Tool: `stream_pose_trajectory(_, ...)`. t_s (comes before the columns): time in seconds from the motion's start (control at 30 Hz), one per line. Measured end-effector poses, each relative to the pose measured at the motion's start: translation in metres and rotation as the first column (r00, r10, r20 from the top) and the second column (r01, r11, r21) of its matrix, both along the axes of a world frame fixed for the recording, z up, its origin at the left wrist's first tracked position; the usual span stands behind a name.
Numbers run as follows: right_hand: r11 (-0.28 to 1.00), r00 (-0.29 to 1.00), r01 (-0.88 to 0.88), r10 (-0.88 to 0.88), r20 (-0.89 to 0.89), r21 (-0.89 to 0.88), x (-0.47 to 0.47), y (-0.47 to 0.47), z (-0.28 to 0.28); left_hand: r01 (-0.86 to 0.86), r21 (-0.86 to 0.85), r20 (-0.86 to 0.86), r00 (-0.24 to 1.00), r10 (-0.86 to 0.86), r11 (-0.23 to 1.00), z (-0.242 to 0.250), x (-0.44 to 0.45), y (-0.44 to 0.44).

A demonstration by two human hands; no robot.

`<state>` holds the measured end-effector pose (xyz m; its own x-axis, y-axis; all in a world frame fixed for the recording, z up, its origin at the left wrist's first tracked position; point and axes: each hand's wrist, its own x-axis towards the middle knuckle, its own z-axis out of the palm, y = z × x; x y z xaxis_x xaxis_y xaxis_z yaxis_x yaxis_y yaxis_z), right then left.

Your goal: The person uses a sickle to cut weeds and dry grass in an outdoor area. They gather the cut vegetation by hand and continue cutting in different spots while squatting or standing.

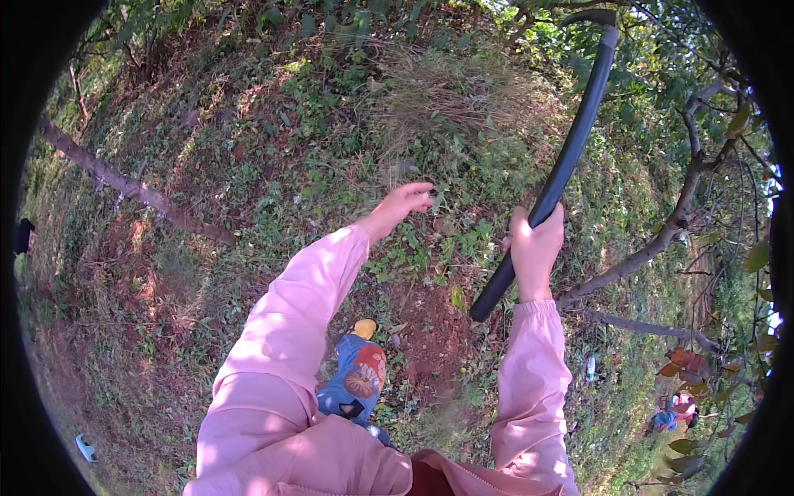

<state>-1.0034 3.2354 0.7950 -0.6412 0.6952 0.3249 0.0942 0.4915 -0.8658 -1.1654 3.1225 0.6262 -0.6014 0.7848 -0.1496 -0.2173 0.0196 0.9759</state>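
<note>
My right hand [535,248] is closed around the lower part of a sickle's long black handle [574,146]. The tool slants up to the right, and its curved dark blade [589,17] points left at the top of the view. My left hand [406,203] is held out over low green weeds, fingers partly curled and apart, with nothing seen in it. Beyond it lies a patch of dry, flattened grass [459,102]. Both arms wear pink sleeves. Below them show one patterned blue trouser leg and a yellow shoe [364,328].
A bare trunk [142,192] slants at the left; a forked branch [670,223] arches at the right. Bare reddish soil [434,335] lies near the shoe. A bottle [590,368] rests in the grass, and another person [679,411] is far off at lower right.
</note>
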Motion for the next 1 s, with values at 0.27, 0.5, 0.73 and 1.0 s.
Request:
stream_pose_trajectory(0.27,0.874,0.785,-0.084,0.354,0.508,-0.479,0.204,-0.077,-0.173,-0.415,-0.677,0.612,0.141,0.778,0.607,-0.311,0.271,-0.389)
stream_pose_trajectory(0.5,0.652,0.678,0.27,0.394,0.62,-0.709,0.398,-0.142,-0.214,-0.3,-0.853,0.402,0.146,0.904,0.427,-0.253,0.426,-0.468)
stream_pose_trajectory(0.73,0.445,0.775,0.407,0.294,0.559,-0.798,0.465,-0.173,-0.227,-0.422,-0.703,0.467,0.334,0.819,0.572,-0.205,0.426,-0.453)
stream_pose_trajectory(1.0,0.164,0.761,0.504,0.381,0.526,-0.848,0.52,-0.194,-0.26,-0.377,-0.618,0.486,0.506,0.713,0.69,-0.175,0.453,-0.43)
